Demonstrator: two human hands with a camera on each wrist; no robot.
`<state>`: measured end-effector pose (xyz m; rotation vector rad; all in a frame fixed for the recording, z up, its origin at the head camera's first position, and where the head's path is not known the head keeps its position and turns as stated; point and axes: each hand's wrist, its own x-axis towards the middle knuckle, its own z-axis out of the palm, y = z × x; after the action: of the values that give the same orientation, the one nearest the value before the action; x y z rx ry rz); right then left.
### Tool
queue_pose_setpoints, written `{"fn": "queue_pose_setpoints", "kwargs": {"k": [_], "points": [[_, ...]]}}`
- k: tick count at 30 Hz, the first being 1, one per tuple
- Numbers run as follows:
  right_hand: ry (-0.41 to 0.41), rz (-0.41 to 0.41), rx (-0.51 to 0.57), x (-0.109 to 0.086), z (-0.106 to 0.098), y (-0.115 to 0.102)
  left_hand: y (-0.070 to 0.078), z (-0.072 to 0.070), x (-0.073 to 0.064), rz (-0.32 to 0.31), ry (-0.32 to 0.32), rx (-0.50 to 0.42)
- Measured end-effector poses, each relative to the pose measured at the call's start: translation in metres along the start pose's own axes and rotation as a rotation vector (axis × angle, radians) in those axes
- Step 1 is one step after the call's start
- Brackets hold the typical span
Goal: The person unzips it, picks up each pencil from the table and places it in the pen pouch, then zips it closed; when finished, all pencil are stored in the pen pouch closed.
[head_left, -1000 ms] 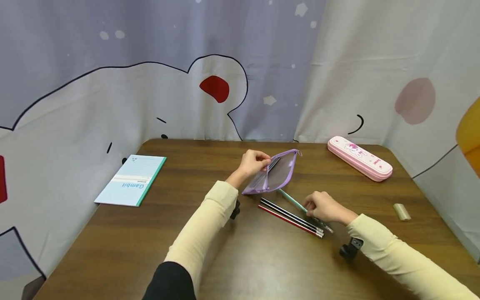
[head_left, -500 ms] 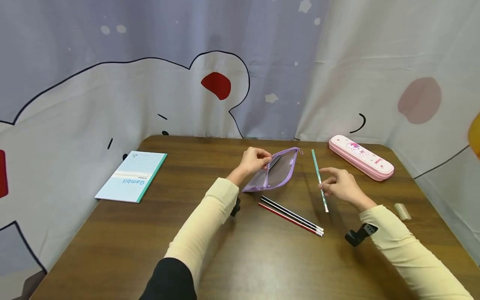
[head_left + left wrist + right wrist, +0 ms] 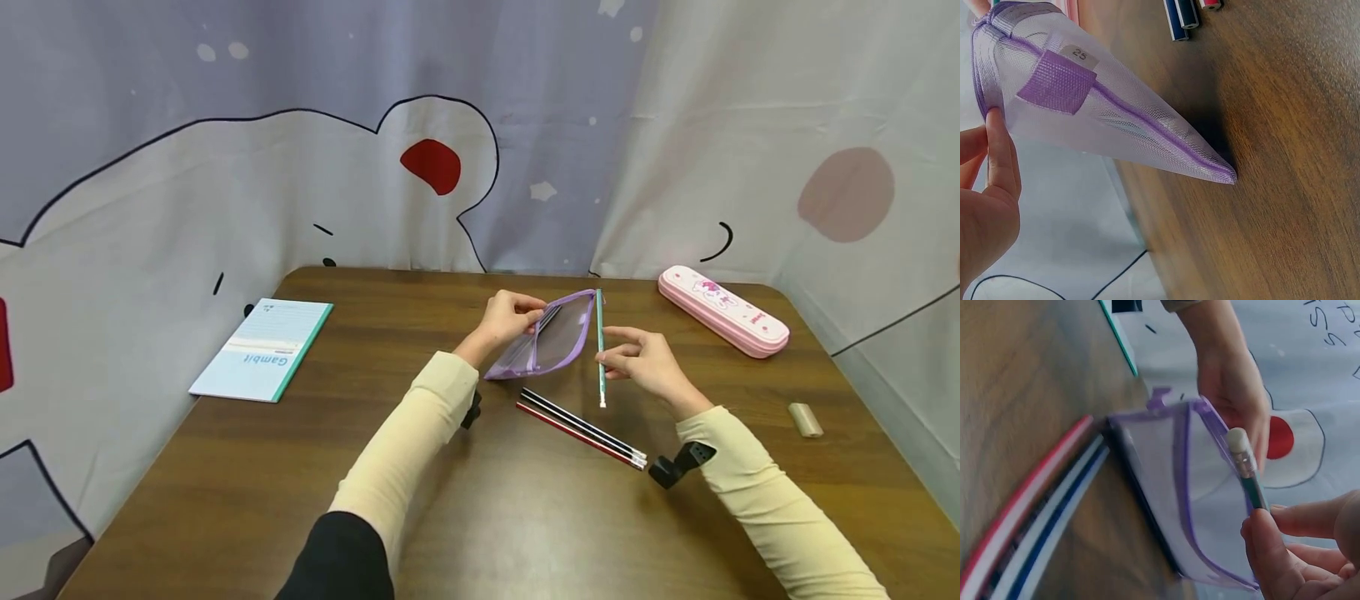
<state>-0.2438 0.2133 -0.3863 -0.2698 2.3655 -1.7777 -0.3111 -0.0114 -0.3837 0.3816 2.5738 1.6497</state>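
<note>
My left hand pinches the upper edge of a purple mesh zipper pouch, holding its mouth apart. In the left wrist view the pouch tapers to a corner at the tabletop. Dark pencils show inside it in the head view. My right hand pinches a green pencil between thumb and fingers, right beside the pouch's opening. Its white eraser end points toward the camera in the right wrist view. Several striped pencils, dark and red, lie together on the table in front of the pouch.
A pink pencil case lies at the back right of the wooden table. An eraser is near the right edge. A notebook lies at the left. A printed curtain hangs behind the table.
The right hand has picked up the green pencil from the table, turned it more upright and brought it left to the pouch. The left hand keeps its hold on the pouch.
</note>
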Motion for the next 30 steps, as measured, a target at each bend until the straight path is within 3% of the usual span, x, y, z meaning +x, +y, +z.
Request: {"fn": "queue_pose_setpoints", "kwargs": {"k": [6,16,26,30], "points": [[-0.001,0.089,0.073,0.008,0.020,0.002,0.000,0.002,-0.001,0.009,0.008,-0.009],[0.093,0.180,0.175,0.033,0.038,-0.003,0.000,0.006,-0.002,0.027,0.003,-0.022],[0.200,0.231,0.168,0.045,0.054,-0.004,0.001,0.009,-0.002,0.030,-0.025,0.021],[0.221,0.233,0.114,0.049,0.059,-0.003,0.002,0.010,-0.003,0.026,-0.048,-0.007]]}}
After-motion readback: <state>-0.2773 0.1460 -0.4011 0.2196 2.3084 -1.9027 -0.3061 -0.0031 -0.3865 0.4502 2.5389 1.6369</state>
